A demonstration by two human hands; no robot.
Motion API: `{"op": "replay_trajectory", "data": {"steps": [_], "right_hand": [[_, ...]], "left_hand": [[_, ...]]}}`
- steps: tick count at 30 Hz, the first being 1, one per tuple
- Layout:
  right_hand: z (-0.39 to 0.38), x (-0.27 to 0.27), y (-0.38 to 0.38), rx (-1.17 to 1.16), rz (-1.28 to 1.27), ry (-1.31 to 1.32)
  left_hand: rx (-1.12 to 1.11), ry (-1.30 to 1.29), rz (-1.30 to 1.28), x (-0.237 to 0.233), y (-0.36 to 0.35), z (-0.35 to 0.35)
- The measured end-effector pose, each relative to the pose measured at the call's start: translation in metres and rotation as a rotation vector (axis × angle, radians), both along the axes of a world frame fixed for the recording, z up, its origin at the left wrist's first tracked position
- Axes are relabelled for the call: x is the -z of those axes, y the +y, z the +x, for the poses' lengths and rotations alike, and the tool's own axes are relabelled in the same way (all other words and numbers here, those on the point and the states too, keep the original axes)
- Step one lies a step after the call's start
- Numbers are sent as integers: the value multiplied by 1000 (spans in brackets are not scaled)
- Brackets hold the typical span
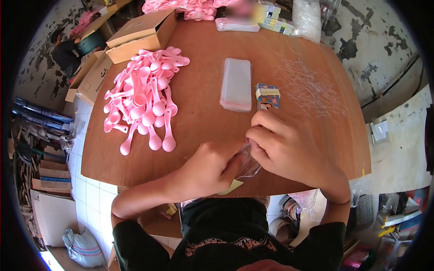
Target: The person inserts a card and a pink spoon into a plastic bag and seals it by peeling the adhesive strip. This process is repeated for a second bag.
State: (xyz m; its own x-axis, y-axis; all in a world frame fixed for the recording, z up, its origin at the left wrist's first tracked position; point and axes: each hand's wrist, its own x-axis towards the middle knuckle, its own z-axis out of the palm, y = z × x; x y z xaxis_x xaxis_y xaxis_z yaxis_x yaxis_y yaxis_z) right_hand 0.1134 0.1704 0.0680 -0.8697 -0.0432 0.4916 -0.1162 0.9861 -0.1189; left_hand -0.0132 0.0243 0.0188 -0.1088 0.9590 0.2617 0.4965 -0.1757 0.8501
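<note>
Nearest, at the front edge of the bench (199,122), the left hand (212,165) and right hand (282,147) are closing their fingers around a crumpled clear plastic bag (250,166), pinching it between them; what it is containing, if anything, the fingers are hiding. A pale yellow slip (231,187) is showing just below the left hand. Under the bench, a cardboard box (156,225) is standing partly in view, and on the floor to the left a tied white sack (84,247) is bulging, its contents staying out of sight. Just beyond the right hand, a banded bundle of printed cards (267,97) is lying beside a flat stack of clear plastic sleeves (236,85). To the left, pink measuring spoons (144,97) are lying in a loose heap, while thin clear strips (312,90) are scattering across the right side. Behind the spoons, a brown carton (140,36) is resting on the bench, its inside not showing clearly. Along the far edge, clear bags of pink items (181,8) are lying in a pile, and a bulky roll of clear plastic (307,20) is standing at the right.
</note>
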Motion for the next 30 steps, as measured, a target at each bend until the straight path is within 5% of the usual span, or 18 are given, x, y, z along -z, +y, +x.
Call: {"op": "replay_trajectory", "data": {"steps": [2,11,13,15,17,19,20,22,26,28,30], "right_hand": [[0,1,0,-11,13,-23],[-17,14,30,-70,-699,102],[-28,17,62,-24,-1286,-108],[-45,24,114,-58,-1300,-317],[-60,35,164,52,-1053,-450],[-75,60,224,326,-495,-383],[-82,63,235,325,-484,-378],[-93,69,252,719,231,-12],[-115,98,284,670,398,32],[-122,107,288,693,313,-281],[-123,112,297,628,210,-286]], "left_hand": [[14,6,8,-2,-4,1],[-23,-165,97,17,-36,-1],[-218,-488,134,27,-48,-2],[-204,-576,175,31,-53,-5],[-257,-637,228,30,-57,-9],[-251,-612,225,34,-61,-13],[-251,-653,250,36,-63,-13],[-273,-719,258,32,-63,-13],[-283,-684,289,25,-61,-15],[-303,-592,271,24,-60,-17],[-309,-610,286,25,-60,-19]]}}
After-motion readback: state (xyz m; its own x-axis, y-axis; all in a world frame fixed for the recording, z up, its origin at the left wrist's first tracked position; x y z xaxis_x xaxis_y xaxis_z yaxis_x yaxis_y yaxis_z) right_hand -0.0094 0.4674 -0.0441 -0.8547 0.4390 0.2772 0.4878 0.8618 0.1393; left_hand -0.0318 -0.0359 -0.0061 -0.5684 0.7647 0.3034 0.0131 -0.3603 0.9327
